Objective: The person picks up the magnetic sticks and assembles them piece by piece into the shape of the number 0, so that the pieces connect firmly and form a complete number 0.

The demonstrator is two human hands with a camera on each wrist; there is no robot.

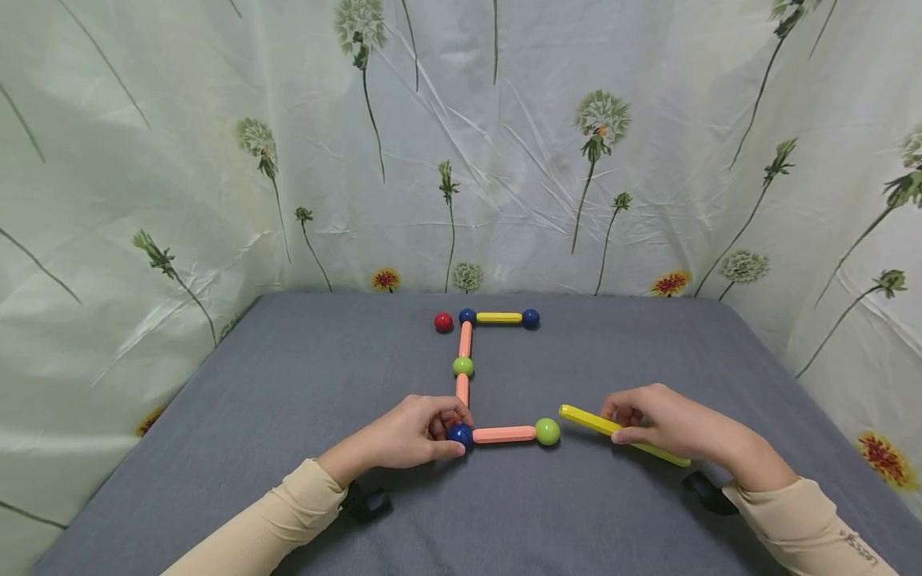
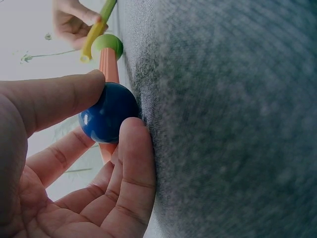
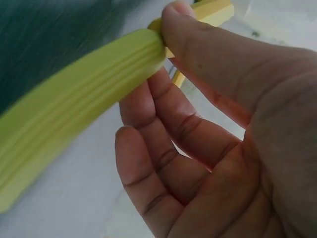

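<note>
A bright yellow, faceted, plastic-looking rod and a yellow-green, ridged rod run end to end in one line, apparently raised above the counter; whether they are fastened together, I cannot tell. The right hand has them in its grip, thumb and fingers closed in a pinch about the place where the two meet, the other fingers loosely bent.

The relation that seems to count is between the yellow rod's free end and a glossy lime-green ball. From the right grip, that ball lies to the left; the rod's long axis slants from far left to near right, its free end just beyond the ball and a little to its right. In the head view a narrow gap shows between them. The right hand is the nearer one to this ball.

A salmon-pink faceted rod runs leftward from the ball, nearly crosswise, to a glossy dark-blue ball. The left hand has that ball pinched between thumb and fingertips.

Beyond it, two more pink rods with a second green ball between them lead away, then a short yellow rod between two blue balls. A glossy red ball sits just left of that corner.
</note>
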